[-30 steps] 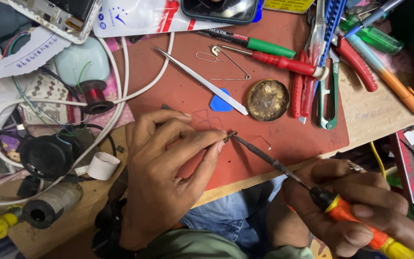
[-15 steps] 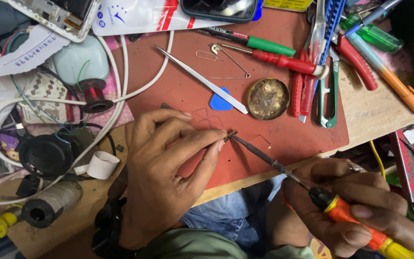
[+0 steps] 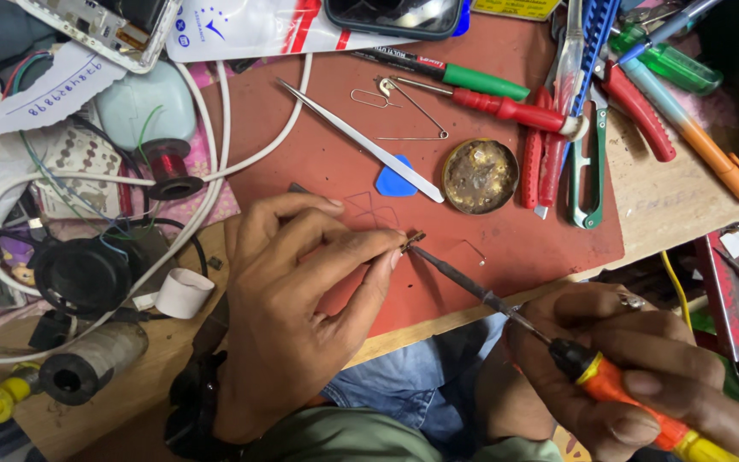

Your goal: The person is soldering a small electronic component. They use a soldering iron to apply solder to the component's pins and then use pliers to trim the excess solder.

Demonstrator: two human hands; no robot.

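Observation:
My left hand (image 3: 301, 299) rests on a red work mat (image 3: 515, 248) and pinches a tiny metal part (image 3: 412, 241) between thumb and forefinger. My right hand (image 3: 643, 376), at the lower right below the table edge, grips a soldering iron (image 3: 609, 381) with an orange and yellow handle. Its dark tip (image 3: 425, 254) touches the small part at my left fingertips.
On the mat lie tweezers (image 3: 361, 141), a blue pick (image 3: 395, 181), a round tin of flux (image 3: 479, 175), red and green screwdrivers (image 3: 489, 98), pliers and cutters. At left are white cables (image 3: 215, 137), a red wire spool (image 3: 168, 167), a tape roll (image 3: 183, 293) and a black cylinder.

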